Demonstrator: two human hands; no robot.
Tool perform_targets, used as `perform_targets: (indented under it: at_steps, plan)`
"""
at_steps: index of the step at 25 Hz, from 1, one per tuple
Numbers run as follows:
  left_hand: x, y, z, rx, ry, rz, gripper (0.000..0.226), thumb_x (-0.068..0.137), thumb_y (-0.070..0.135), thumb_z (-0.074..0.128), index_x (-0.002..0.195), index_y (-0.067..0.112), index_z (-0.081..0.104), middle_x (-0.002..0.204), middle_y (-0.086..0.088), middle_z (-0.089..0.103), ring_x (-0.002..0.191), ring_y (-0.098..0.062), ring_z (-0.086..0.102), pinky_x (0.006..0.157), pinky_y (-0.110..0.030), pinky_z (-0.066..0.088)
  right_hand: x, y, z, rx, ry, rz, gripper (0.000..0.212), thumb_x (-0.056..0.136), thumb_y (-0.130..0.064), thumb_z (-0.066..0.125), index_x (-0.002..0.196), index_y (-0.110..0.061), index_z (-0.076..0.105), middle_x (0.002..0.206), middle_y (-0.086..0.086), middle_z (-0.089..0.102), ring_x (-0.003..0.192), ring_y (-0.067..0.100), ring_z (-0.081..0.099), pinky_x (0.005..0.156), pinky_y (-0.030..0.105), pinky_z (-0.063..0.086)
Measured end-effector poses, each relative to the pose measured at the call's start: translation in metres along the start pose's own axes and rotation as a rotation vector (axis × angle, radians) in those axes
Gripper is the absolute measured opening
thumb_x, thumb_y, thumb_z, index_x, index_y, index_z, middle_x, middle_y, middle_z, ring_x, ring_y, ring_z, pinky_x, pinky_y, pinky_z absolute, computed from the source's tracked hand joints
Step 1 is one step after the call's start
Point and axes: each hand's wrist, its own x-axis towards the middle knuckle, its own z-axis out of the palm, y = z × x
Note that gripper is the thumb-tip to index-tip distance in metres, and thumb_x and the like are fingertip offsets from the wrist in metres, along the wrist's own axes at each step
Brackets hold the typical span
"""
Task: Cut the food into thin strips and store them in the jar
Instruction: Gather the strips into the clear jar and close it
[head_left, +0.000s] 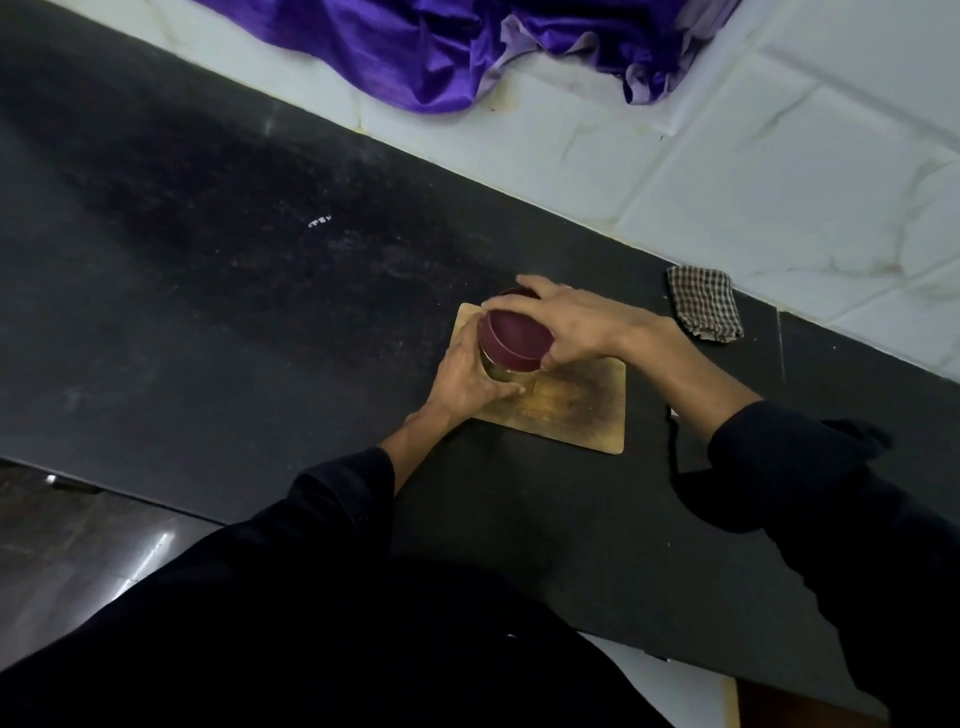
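A glass jar (497, 371) with a dark red lid (517, 338) stands on a wooden cutting board (576, 405) on the black counter. My left hand (462, 382) grips the jar's glass side from the left. My right hand (576, 325) curls over the lid from the right, fingers around its rim. The jar's contents are hidden by my hands and the lid. No loose food or knife shows on the board.
A folded checked cloth (705, 302) lies on the black counter (234, 270) to the right of the board, near the white tiled wall (779, 156). Purple fabric (467, 47) is bunched on the tiles at the top. The counter's front edge runs at lower left.
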Motion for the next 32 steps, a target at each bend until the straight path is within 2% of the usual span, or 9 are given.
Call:
perform_targets:
  at_steps: [2, 4, 8, 12, 16, 21, 25, 29, 32]
  plan:
    - [0.000, 0.001, 0.000, -0.009, -0.014, 0.002, 0.103, 0.052, 0.028, 0.092, 0.136, 0.020, 0.033, 0.130, 0.003, 0.048, 0.113, -0.003, 0.044, 0.095, -0.019, 0.039, 0.001, -0.003, 0.001, -0.075, 0.116, 0.053, 0.087, 0.079, -0.050, 0.076, 0.149, -0.033, 0.029, 0.137, 0.011, 0.049, 0.116, 0.029, 0.055, 0.082, 0.033, 0.047]
    - [0.001, 0.001, -0.001, -0.014, -0.022, -0.006, 0.103, 0.052, 0.028, 0.092, 0.136, 0.022, 0.033, 0.131, 0.003, 0.048, 0.115, -0.005, 0.045, 0.095, -0.019, 0.039, 0.002, -0.002, -0.003, -0.137, 0.187, 0.171, 0.090, 0.075, -0.069, 0.069, 0.144, -0.021, 0.037, 0.127, 0.009, 0.059, 0.108, 0.028, 0.060, 0.073, 0.031, 0.043]
    - [0.001, 0.000, 0.000, -0.003, -0.016, -0.010, 0.108, 0.053, 0.030, 0.092, 0.139, 0.021, 0.028, 0.135, 0.002, 0.045, 0.121, -0.007, 0.043, 0.100, -0.022, 0.038, 0.000, 0.001, -0.001, -0.162, 0.015, -0.023, 0.101, 0.079, -0.040, 0.079, 0.155, -0.039, 0.013, 0.160, 0.013, 0.023, 0.134, 0.033, 0.042, 0.100, 0.038, 0.045]
    - [0.001, 0.001, 0.000, -0.004, -0.032, -0.012, 0.106, 0.053, 0.028, 0.092, 0.139, 0.021, 0.030, 0.134, 0.001, 0.046, 0.122, -0.011, 0.046, 0.100, -0.025, 0.040, 0.004, -0.002, -0.005, -0.124, 0.138, 0.079, 0.096, 0.075, -0.060, 0.074, 0.151, -0.026, 0.028, 0.141, 0.011, 0.052, 0.122, 0.030, 0.054, 0.087, 0.034, 0.046]
    - [0.002, -0.001, 0.000, 0.023, -0.025, -0.012, 0.112, 0.053, 0.030, 0.092, 0.142, 0.021, 0.025, 0.138, 0.000, 0.044, 0.126, -0.014, 0.044, 0.105, -0.030, 0.039, 0.001, 0.001, -0.005, -0.181, -0.043, -0.019, 0.102, 0.082, -0.031, 0.078, 0.155, -0.043, 0.008, 0.164, 0.011, 0.008, 0.141, 0.035, 0.033, 0.108, 0.047, 0.040]
    - [0.001, 0.001, -0.001, 0.032, -0.036, -0.008, 0.107, 0.053, 0.029, 0.092, 0.139, 0.022, 0.029, 0.135, 0.001, 0.046, 0.124, -0.014, 0.046, 0.104, -0.032, 0.041, 0.007, 0.000, -0.004, -0.110, 0.165, 0.145, 0.082, 0.084, -0.066, 0.061, 0.147, -0.020, 0.034, 0.134, 0.010, 0.056, 0.112, 0.028, 0.058, 0.077, 0.032, 0.046]
    - [0.000, 0.001, 0.000, 0.036, -0.030, -0.010, 0.112, 0.053, 0.032, 0.091, 0.142, 0.021, 0.024, 0.138, 0.000, 0.043, 0.126, -0.014, 0.044, 0.105, -0.030, 0.040, 0.004, 0.000, 0.001, -0.102, 0.003, -0.022, 0.097, 0.082, -0.036, 0.077, 0.154, -0.041, 0.012, 0.162, 0.009, 0.014, 0.141, 0.035, 0.032, 0.107, 0.045, 0.042]
    - [-0.003, 0.005, -0.003, 0.022, -0.016, -0.005, 0.106, 0.054, 0.035, 0.091, 0.140, 0.019, 0.030, 0.134, 0.001, 0.046, 0.122, -0.012, 0.046, 0.104, -0.035, 0.044, 0.010, -0.002, 0.006, -0.044, 0.082, -0.004, 0.096, 0.081, -0.040, 0.077, 0.154, -0.035, 0.017, 0.146, 0.009, 0.034, 0.126, 0.029, 0.045, 0.095, 0.035, 0.048]
    - [-0.003, 0.023, -0.014, 0.000, -0.007, 0.066, 0.101, 0.057, 0.034, 0.089, 0.139, 0.016, 0.033, 0.129, 0.000, 0.041, 0.114, -0.008, 0.044, 0.097, -0.022, 0.043, -0.001, 0.013, -0.008, 0.173, 0.127, -0.027, 0.096, 0.079, -0.037, 0.080, 0.154, -0.029, 0.020, 0.149, 0.006, 0.033, 0.128, 0.024, 0.043, 0.095, 0.029, 0.042]
